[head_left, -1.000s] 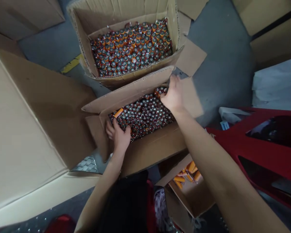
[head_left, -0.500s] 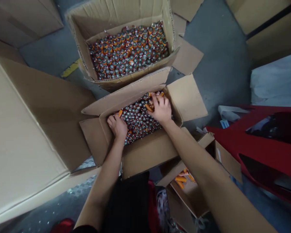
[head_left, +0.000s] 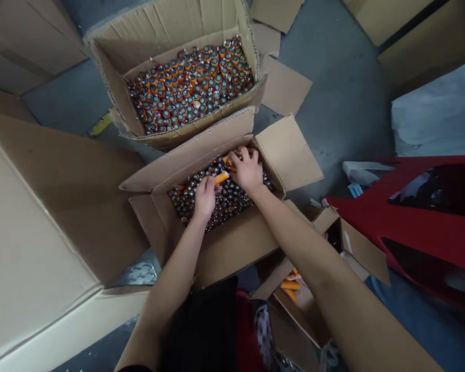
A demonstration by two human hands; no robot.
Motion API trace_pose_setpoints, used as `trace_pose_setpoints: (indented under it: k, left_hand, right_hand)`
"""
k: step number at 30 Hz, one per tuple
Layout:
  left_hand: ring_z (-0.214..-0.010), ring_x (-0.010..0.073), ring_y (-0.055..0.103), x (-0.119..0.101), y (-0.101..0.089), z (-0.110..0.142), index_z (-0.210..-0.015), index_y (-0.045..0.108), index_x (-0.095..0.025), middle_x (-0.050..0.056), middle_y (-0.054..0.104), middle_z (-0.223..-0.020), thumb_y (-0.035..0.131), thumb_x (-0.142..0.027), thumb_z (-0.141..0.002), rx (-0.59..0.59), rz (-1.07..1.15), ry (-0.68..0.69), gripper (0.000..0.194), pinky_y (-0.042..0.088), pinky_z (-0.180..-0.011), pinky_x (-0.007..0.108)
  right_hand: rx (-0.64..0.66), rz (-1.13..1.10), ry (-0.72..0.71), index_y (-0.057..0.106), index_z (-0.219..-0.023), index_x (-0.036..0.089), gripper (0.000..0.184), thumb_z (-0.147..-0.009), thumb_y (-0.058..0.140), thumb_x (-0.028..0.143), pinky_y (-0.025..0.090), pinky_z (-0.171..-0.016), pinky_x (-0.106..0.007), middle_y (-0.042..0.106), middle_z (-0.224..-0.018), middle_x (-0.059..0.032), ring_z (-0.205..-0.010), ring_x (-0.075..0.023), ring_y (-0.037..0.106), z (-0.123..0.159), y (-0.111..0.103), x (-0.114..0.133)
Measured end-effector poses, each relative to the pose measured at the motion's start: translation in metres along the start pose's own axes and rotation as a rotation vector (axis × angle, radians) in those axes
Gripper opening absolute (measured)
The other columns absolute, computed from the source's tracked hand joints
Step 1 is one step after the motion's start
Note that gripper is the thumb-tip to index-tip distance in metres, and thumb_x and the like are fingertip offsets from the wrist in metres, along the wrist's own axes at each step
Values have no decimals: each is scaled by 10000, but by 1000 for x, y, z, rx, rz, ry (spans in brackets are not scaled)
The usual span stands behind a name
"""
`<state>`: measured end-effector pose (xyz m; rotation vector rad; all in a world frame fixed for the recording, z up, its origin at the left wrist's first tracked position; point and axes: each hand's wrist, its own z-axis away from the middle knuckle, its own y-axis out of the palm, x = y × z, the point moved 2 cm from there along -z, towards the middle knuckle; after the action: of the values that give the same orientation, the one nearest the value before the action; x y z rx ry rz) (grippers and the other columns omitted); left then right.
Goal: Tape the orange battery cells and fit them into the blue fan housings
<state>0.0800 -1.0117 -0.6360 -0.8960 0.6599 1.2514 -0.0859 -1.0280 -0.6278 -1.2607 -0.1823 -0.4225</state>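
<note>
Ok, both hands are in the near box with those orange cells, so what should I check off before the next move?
1. Left hand grips an orange cell lying flat above the packed ones: ok.
2. Right hand on cells at the far right corner of the near box; whether it grips one firmly: cannot tell.
3. Packed cells stand upright in rows around the hands: ok.
4. Near box flaps folded out, top open: ok.
5. Far box open and filled with cells, apart from both hands: ok.
6. Small box near the right forearm open, a few loose orange cells inside: ok.
</note>
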Motion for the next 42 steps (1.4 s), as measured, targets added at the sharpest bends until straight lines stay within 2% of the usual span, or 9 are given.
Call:
trace_pose_setpoints:
  k: [4, 10, 20, 25, 28, 31, 34, 37, 42]
  left_hand:
    - [-554, 128, 543, 7, 40, -11, -699, 551, -203, -13, 579, -694, 488, -186, -830, -60, 129, -119, 146, 426, -503, 212]
    - [-788, 122, 641, 0, 49, -37, -949, 657, -185, 8, 684, -893, 510, -176, -879, -259, 89, -53, 163, 512, -725, 204]
    - [-779, 244, 721, -15, 60, -80, -691, 710, -164, 69, 721, -705, 676, -369, -895, -36, -385, -64, 291, 507, -689, 288]
    - [-978, 292, 734, -22, 48, -61, -675, 692, -192, 115, 769, -801, 614, -334, -907, -102, -546, 62, 284, 510, -838, 318]
    - [-746, 222, 697, -23, 41, -35, -622, 628, -206, 65, 693, -652, 518, -337, -934, -162, -431, 108, 355, 503, -730, 281]
    - [-468, 136, 498, -20, 34, 0, -587, 542, -216, -13, 528, -503, 506, -378, -905, -151, -23, -56, 359, 399, -507, 235]
    - [-393, 104, 371, -21, 32, 41, -612, 552, -212, -39, 452, -464, 534, -455, -848, -39, 293, -180, 339, 285, -415, 225]
    - [-402, 95, 368, -29, 40, 89, -602, 559, -207, -40, 439, -453, 605, -545, -789, 191, 369, -198, 389, 293, -424, 227]
    - [-578, 129, 558, -44, 83, 174, -800, 702, -167, 9, 626, -647, 578, -525, -894, 978, 212, -94, 389, 484, -603, 248]
  right_hand:
    - [49, 8, 33, 537, -1535, 310, 547, -999, 554, 201, 572, -970, -676, 411, -1662, -102, -1448, -448, 305, -4, -1, 7]
    - [97, 42, -36, 536, -1543, 309, 543, -1013, 521, 191, 615, -896, -589, 417, -1638, -140, -1429, -467, 341, 1, -6, 7]
    - [15, 30, 0, 540, -1555, 333, 625, -950, 591, 182, 622, -852, -549, 390, -1681, -118, -1439, -466, 332, 20, 6, -5]
    - [-14, -143, -101, 711, -1374, 251, 486, -915, 601, 134, 511, -1058, -589, 464, -1633, -111, -1457, -421, 363, 17, 8, -22]
    - [-46, -281, -166, 746, -1279, 213, 456, -839, 662, 131, 352, -1210, -600, 541, -1553, -135, -1445, -373, 447, 19, 10, -33]
    - [-119, -558, -92, 759, -1161, 216, 389, -778, 696, 185, 405, -1189, -538, 633, -1419, -130, -1362, -331, 554, 31, 12, -36]
    - [-214, -998, 106, 728, -1111, 236, 365, -750, 728, 296, 550, -1037, -478, 692, -1290, -96, -1205, -291, 656, 66, 3, -33]
    - [-216, -1420, 326, 692, -1107, 275, 442, -700, 821, 390, 628, -712, -362, 684, -1332, -77, -1037, -262, 720, 136, -24, -30]
    - [-476, -1452, 702, 700, -1029, 326, 461, -631, 926, 375, 636, -588, -324, 632, -1450, -80, -1079, -301, 736, 306, -85, -51]
